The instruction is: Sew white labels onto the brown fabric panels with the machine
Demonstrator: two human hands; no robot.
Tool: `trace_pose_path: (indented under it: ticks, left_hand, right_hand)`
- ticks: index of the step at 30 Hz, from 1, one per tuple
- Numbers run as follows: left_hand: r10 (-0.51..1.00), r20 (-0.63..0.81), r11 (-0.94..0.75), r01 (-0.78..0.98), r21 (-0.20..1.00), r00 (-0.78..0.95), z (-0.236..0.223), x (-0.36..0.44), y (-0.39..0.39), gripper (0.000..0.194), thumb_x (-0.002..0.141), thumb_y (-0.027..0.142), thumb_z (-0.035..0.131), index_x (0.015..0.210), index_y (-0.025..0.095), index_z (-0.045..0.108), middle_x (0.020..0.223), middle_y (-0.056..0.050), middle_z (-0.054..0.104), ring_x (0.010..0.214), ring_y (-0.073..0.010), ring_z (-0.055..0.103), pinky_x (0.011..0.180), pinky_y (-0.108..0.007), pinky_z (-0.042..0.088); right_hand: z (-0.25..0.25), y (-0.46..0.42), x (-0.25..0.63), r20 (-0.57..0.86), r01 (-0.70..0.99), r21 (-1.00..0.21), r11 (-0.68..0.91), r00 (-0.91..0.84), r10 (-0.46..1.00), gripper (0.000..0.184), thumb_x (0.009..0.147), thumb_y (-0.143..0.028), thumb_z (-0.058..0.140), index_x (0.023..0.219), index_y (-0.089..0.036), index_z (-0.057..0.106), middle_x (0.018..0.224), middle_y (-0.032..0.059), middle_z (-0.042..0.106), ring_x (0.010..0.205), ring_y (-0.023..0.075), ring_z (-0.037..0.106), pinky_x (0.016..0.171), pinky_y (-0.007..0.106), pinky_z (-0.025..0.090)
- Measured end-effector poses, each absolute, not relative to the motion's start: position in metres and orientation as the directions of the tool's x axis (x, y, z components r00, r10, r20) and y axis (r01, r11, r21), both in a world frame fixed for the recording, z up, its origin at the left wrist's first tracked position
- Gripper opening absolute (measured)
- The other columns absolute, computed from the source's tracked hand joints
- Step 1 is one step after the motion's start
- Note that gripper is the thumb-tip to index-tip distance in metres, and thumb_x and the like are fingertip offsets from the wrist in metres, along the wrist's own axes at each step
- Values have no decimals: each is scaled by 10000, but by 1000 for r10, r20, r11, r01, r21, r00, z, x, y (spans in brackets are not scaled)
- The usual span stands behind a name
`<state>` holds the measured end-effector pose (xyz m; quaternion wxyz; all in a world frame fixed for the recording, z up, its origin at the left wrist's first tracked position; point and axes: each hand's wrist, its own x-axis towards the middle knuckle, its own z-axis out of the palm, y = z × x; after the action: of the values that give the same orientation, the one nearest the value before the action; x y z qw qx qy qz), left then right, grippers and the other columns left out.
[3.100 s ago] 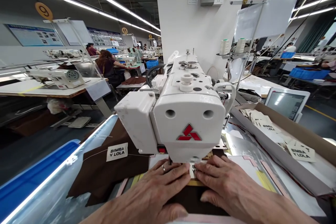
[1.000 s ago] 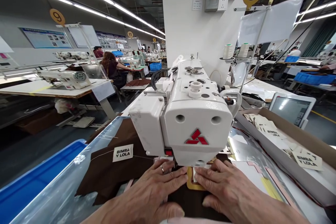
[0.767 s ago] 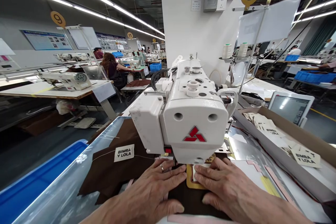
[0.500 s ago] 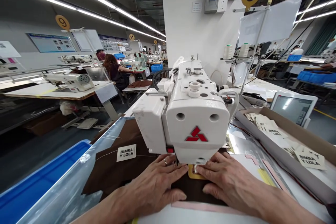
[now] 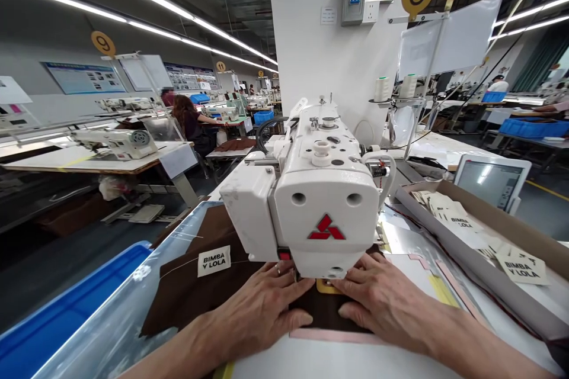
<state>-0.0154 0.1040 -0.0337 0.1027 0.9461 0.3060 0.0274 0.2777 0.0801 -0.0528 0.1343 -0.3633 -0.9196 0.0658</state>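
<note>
Dark brown fabric (image 5: 178,290) lies under the head of a white sewing machine (image 5: 326,195). My left hand (image 5: 267,302) rests flat on the fabric, fingers stretched out, left of a yellow plate (image 5: 328,288) beneath the machine head. On the other side of that plate, my right hand (image 5: 377,293) also presses flat on the fabric, fingers extended. Both sets of fingertips reach close under the head, which partly hides them. A cream label (image 5: 214,260) printed "BIMBA Y LOLA" lies on the fabric to the left. The needle area is mostly hidden.
To the right stands a long cardboard box (image 5: 466,249) holding several loose labels, with a tablet screen (image 5: 491,183) behind it. A blue bin (image 5: 75,314) sits lower left. Thread cones (image 5: 382,89) stand behind the machine. A co-worker (image 5: 191,121) sits farther back left.
The view has shifted slightly. Both hands stay flat on the fabric, and the fabric with the yellow plate appears a little farther under the machine head.
</note>
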Motion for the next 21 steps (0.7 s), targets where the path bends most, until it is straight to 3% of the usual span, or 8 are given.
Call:
trace_pose_path:
  ticks: [6, 12, 17, 21]
  left_hand:
    - [581, 13, -799, 568, 197, 814, -35, -17, 101, 495, 1037, 289, 697, 1512, 256, 558, 1353, -69, 700, 1363, -331, 587, 1187, -473, 457]
    - [583, 61, -805, 565, 183, 810, -44, -19, 101, 540, 1038, 304, 695, 1551, 261, 532, 1456, -59, 645, 1421, -334, 542, 1215, -483, 446]
    - [582, 98, -808, 561, 180, 807, -54, -35, 96, 538, 1066, 371, 663, 1576, 289, 512, 1541, -34, 571, 1472, -326, 492, 1266, -508, 377]
    - [599, 80, -797, 584, 152, 797, -59, -65, 82, 549, 1091, 350, 620, 1611, 293, 455, 1624, -25, 456, 1519, -309, 422, 1281, -498, 352]
  right_hand:
    - [-50, 77, 275, 169, 673, -234, 702, -683, 711, 360, 1088, -411, 573, 1402, -255, 656, 1325, 70, 721, 1143, 281, 600, 1005, 437, 487]
    - [-51, 74, 279, 163, 696, -231, 680, -661, 732, 306, 1071, -356, 603, 1355, -254, 660, 1289, 51, 722, 1092, 281, 624, 950, 459, 534]
    - [-62, 61, 292, 239, 703, -104, 703, -669, 704, 333, 1073, -305, 582, 1382, -213, 666, 1453, 56, 662, 1175, 300, 646, 1000, 477, 563]
    - [-71, 47, 305, 369, 674, 98, 732, -708, 603, 373, 1078, -372, 560, 1383, -198, 685, 1438, 38, 684, 1137, 307, 715, 919, 479, 624]
